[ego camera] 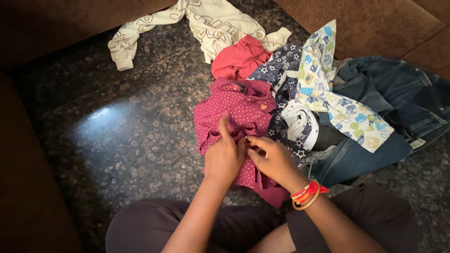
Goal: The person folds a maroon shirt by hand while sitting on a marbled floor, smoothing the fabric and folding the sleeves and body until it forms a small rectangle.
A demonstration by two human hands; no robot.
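Dotted magenta shirt (239, 110) is laid flat on the floor (126, 136). Its front is pinched by left hand (224, 157) and right hand (272, 159), fabric kept steady; clothes pile (337, 103) alongside.

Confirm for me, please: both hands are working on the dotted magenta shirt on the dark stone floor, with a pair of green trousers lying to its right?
Not quite. The head view shows both the left hand and right hand on the dotted magenta shirt on the dark stone floor, but the garment to its right is blue denim jeans, not green trousers.
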